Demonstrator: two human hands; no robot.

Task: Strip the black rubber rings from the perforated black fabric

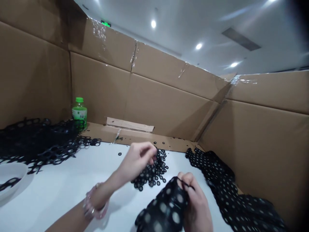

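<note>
My right hand [196, 199] grips the upper edge of a black sheet with pale round spots [166, 209], at the bottom centre. A thin dark strip sticks out beside its thumb. The sheet looks bent and hangs toward me, its near part blurred. My left hand [141, 158], wearing a beaded bracelet at the wrist, is held over a pile of small black rings with pale centres [151, 175]. Its fingers are curled into a pinch; whatever they hold, if anything, is hidden. The hands are apart from each other.
Black spotted sheets [222, 183] lie along the right side. At left are a heap of black perforated scraps [43, 138], a green-capped bottle [79, 112] and a white bowl [23, 174] with black pieces inside. Tall cardboard walls [166, 96] enclose the white tabletop [79, 180].
</note>
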